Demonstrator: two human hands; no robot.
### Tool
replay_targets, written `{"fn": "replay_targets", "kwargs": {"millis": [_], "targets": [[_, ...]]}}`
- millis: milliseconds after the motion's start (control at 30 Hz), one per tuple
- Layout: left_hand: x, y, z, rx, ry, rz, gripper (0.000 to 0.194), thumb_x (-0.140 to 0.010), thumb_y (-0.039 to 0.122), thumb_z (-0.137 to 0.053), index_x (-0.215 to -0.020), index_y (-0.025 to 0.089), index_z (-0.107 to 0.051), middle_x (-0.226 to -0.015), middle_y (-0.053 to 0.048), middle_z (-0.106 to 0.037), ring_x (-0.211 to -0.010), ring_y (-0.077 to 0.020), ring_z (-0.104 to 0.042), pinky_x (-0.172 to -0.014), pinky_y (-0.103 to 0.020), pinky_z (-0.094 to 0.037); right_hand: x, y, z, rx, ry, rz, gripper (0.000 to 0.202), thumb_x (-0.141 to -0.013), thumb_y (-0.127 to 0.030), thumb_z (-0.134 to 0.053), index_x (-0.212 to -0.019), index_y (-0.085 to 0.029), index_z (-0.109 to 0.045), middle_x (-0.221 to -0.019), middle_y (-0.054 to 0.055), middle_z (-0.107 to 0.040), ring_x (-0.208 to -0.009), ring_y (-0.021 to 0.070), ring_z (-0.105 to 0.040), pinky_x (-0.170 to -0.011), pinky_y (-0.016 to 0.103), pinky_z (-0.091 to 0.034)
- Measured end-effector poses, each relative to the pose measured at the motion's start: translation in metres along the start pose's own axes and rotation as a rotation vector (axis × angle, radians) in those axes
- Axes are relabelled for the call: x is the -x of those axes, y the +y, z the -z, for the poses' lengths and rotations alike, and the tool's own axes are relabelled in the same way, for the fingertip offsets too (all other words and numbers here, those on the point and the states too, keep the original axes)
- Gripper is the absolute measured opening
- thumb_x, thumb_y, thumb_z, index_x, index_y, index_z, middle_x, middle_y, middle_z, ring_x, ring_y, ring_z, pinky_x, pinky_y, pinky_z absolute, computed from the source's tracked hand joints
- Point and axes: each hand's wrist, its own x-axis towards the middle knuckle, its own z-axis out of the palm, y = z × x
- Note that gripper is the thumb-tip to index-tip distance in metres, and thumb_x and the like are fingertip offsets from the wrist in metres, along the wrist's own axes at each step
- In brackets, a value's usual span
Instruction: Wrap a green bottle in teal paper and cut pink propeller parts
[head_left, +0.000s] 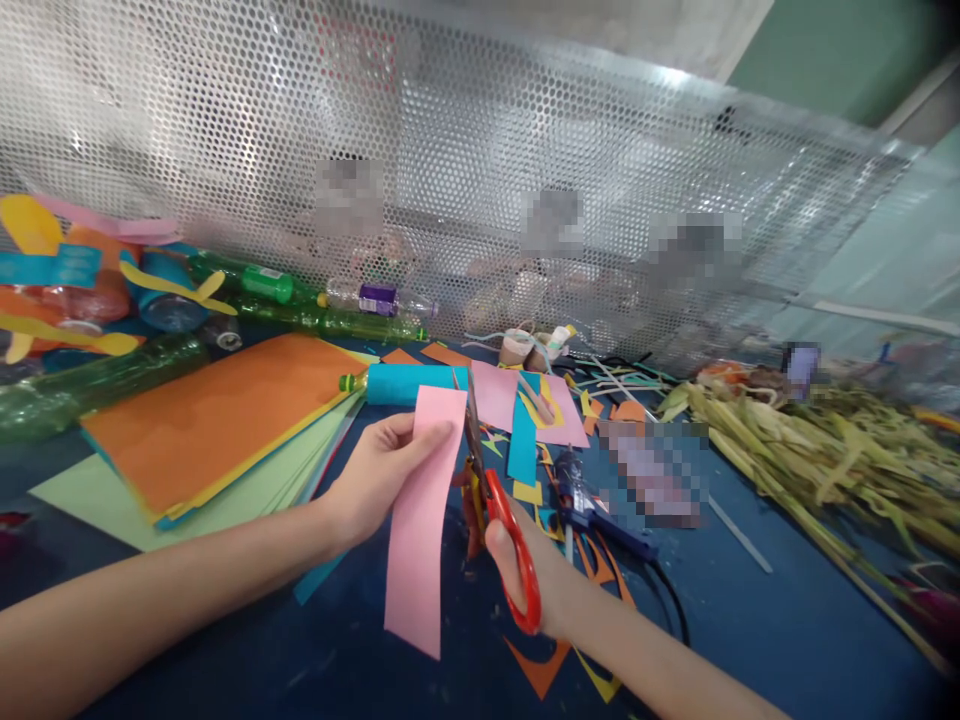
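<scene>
My left hand [379, 475] pinches a long strip of pink paper [416, 575] near its top, thumb across the front. The strip hangs at a slight tilt above the blue table. In my right hand [536, 570] is a pair of scissors [517, 560] with red handles, my thumb through one loop. Its blades point up, just right of the strip's top end, slightly parted. Whether they touch the paper I cannot tell. Behind the strip lies a bottle wrapped in blue paper [405, 384], its green cap to the left.
Stacked coloured sheets [225, 420] lie at left, near green plastic bottles [315, 315]. Paper scraps [540, 670] and a blue glue gun [607, 520] with a black cable lie right of centre. Dry husks [817, 450] cover the far right. A perforated metal panel [465, 150] rises behind.
</scene>
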Motion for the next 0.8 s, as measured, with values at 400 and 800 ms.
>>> {"fn": "replay_targets", "kwargs": {"millis": [400, 800], "targets": [[0.0052, -0.0001, -0.0002, -0.051, -0.005, -0.036, 0.023, -0.079, 0.036, -0.061, -0.073, 0.014, -0.065, -0.068, -0.001, -0.065, -0.058, -0.0095, -0.055, -0.051, -0.018, -0.042, 0.0002, 0.0001, -0.0055, 0.112, -0.027, 0.091, 0.042, -0.091, -0.051, -0.024, -0.106, -0.019, -0.046, -0.099, 0.009, -0.056, -0.091, 0.0229, -0.055, -0.083, 0.038, -0.045], [0.0052, -0.0007, -0.0026, -0.035, 0.016, -0.04, 0.021, -0.078, 0.034, -0.062, -0.075, 0.014, -0.066, -0.07, -0.002, -0.067, -0.057, -0.0097, -0.057, -0.052, -0.018, -0.045, 0.0, 0.0002, -0.0077, 0.146, 0.025, 0.099, 0.04, -0.091, -0.051, -0.023, -0.098, -0.019, -0.046, -0.088, 0.005, -0.056, -0.072, 0.0172, -0.053, -0.067, 0.032, -0.047]]}}
